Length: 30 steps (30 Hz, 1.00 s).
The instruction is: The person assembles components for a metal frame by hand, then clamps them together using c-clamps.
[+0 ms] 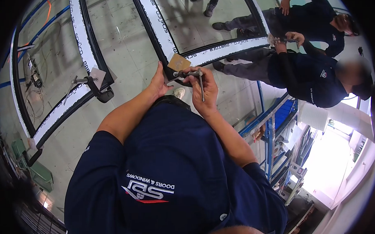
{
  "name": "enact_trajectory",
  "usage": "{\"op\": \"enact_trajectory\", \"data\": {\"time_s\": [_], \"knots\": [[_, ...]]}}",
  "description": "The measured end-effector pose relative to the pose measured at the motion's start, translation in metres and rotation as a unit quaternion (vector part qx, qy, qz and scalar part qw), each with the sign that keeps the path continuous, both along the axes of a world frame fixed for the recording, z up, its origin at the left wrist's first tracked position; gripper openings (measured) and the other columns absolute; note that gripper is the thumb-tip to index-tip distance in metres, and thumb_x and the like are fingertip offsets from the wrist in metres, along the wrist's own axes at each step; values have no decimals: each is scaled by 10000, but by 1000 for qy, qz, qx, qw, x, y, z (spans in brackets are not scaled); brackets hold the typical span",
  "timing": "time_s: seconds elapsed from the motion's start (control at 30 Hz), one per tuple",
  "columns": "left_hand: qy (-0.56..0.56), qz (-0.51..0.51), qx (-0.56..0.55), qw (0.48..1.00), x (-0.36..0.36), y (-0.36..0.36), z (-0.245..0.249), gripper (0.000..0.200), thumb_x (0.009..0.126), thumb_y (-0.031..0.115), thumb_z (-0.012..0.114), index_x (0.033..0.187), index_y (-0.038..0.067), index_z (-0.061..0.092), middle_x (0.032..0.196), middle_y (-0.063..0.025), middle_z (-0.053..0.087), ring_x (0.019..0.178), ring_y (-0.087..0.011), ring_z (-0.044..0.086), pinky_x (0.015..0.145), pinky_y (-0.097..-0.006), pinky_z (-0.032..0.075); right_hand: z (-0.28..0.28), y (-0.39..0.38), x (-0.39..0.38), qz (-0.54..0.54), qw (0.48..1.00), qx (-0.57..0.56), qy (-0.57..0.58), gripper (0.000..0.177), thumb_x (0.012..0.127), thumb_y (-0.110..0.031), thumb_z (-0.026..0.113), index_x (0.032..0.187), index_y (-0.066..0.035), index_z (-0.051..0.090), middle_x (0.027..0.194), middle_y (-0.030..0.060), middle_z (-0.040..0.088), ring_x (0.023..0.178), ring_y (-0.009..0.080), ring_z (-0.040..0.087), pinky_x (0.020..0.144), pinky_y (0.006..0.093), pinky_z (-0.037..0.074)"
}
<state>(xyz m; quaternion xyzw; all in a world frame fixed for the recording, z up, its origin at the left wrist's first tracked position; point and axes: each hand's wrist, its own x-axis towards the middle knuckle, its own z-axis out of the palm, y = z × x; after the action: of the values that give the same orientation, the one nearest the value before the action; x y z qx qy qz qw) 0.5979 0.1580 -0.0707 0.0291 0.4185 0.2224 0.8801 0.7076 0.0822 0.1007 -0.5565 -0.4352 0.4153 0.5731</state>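
My right hand (206, 88) is closed round the screw end of a clamp (189, 74) whose bar handle hangs down beside my fingers. The clamp sits at the corner of a black window frame (153, 25) wrapped in white printed film. A square tan plate (179, 62) lies on that corner, next to the clamp. Close to the same corner, my left hand (158, 83) is open, fingers stretched and thumb apart; whether it touches the frame is hard to tell. Another clamp (96, 88) grips a grey plate (97, 77) at the corner of a second frame (83, 42).
Two co-workers stand at the right; a co-worker's hands (287, 41) hold a clamp at the frame's far corner. More legs show at the top. A blue metal rack (270, 124) stands right of my arm. A green object (38, 171) and cables lie on the left.
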Motion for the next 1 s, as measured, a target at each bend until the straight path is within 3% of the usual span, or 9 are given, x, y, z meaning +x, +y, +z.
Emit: {"op": "enact_trajectory", "data": {"time_s": [0.1, 0.4, 0.57, 0.67, 0.8, 0.87, 0.9, 0.93, 1.0], "knots": [[-5, 7, 5, 1000, 0, -1, 4, 869, 900, 806, 272, 1508, 190, 348, 1513, -84, 421, 1448, -293, 293, 1141, -675, 83, -2, 0, -1, 11, 1000, 3, -15, 211, 977, 46, 534, 1171, -35, 516, 1106, 109, 658, 893, 136, 646, 829, 269, 528], [0, 12, 12, 1000, -4, 0, -8, 804, 925, 755, 351, 1470, 165, 389, 1476, -99, 448, 1386, -312, 376, 1084, -661, 278, 7, 4, -1, -10, 982, 28, -188, 198, 962, 20, 578, 1145, -42, 536, 1044, 82, 698, 963, 140, 654, 875, 278, 516], [-22, -11, 23, 999, -8, 0, -8, 780, 897, 764, 425, 1422, 188, 444, 1433, -67, 484, 1341, -283, 420, 1042, -588, 355, 9, 5, -1, -14, 974, 29, -225, 211, 954, 15, 592, 1149, -40, 531, 1047, 89, 699, 950, 151, 662, 864, 277, 515], [-55, -30, 22, 998, -11, 1, -9, 804, 880, 764, 467, 1454, 204, 411, 1497, -62, 424, 1381, -279, 360, 1046, -573, 336, 3, 7, 0, -25, 977, 40, -210, 218, 941, 13, 609, 1144, -42, 553, 1042, 87, 699, 940, 156, 669, 853, 280, 515], [-97, -77, 53, 991, -6, -1, -29, 872, 889, 793, 321, 1549, 225, 280, 1610, -41, 269, 1465, -260, 212, 1104, -629, 99, -5, 1, 7, -5, 936, 59, -347, 241, 905, 42, 596, 1131, -42, 594, 1100, 107, 650, 953, 199, 669, 812, 318, 540], [-85, -80, 81, 990, -4, -4, -2, 827, 903, 782, 277, 1528, 243, 327, 1584, -26, 330, 1472, -259, 223, 1088, -664, 84, -42, -8, 16, 18, 982, 48, -183, 370, 853, 81, 564, 1199, -48, 584, 1172, 108, 594, 1051, 223, 641, 959, 357, 528], [-98, -72, 77, 990, -3, -4, -12, 808, 908, 777, 261, 1516, 251, 350, 1569, -21, 358, 1467, -251, 242, 1083, -674, 82, -30, -5, 14, 38, 989, -32, -140, 406, 848, 101, 526, 1221, -49, 585, 1131, 88, 614, 1038, 219, 650, 930, 337, 526], [-63, -57, 72, 994, -1, -5, -10, 755, 919, 767, 279, 1452, 257, 437, 1478, -15, 465, 1372, -248, 382, 1060, -646, 209, -37, -4, 17, 34, 977, -9, -210, 337, 893, 70, 547, 1207, -44, 593, 1069, 59, 638, 992, 177, 644, 859, 304, 524], [-139, -15, 60, 988, -1, -6, -25, 697, 921, 770, 286, 1332, 263, 532, 1349, -3, 546, 1246, -234, 481, 1000, -588, 329, -12, 3, 11, 47, 989, -52, -129, 269, 941, 20, 567, 1201, -40, 601, 1044, 38, 656, 955, 131, 621, 801, 282, 511]]}}
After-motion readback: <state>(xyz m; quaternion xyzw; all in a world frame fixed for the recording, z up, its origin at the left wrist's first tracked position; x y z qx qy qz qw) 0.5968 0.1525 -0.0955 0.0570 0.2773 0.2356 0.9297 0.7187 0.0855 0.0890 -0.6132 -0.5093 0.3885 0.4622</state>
